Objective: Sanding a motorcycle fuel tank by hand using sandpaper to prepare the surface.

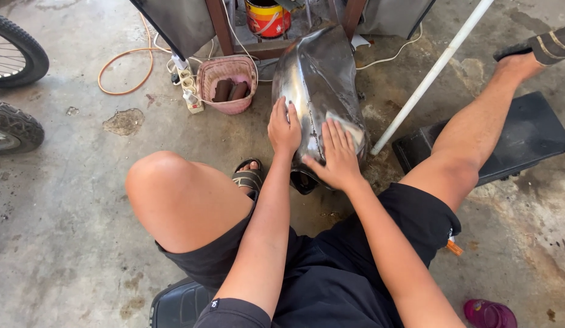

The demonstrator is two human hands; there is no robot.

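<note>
- Fingers of the right hand (338, 159) are spread flat and pressing a small grey sanding pad (348, 126) against the bare metal tank (319, 73), so nothing's pinched, it's just palm pressure holding the pad down.
- Left hand (283, 129) is open too, fingers laid flat on the tank's left side, looks like it's bracing the thing so it doesn't rock.
- Tank sits on the concrete floor (64, 231) right between the person's legs, nose pointing away, just in front of a foot in a sandal (248, 177).
- Going by that, I'd say this is the rubbing-down step, mid-way: the metal's already shiny in patches but streaky elsewhere.
- Next stroke probably wants even pressure along the curve, with the bracing hand kept firm; that rounded shell could roll sideways pretty easily if it's pushed off-centre.
- Other stuff around: pink basket (228, 85) with a couple of dark brown pieces in it, a power strip (190, 91) just beside it, orange cable (125, 71), paint can (268, 18) on a low frame behind the tank, white pipe (433, 74) leaning across on the right, black seat cushion (525, 140) under the right leg, two bike tyres (15, 91) at the left edge.
</note>
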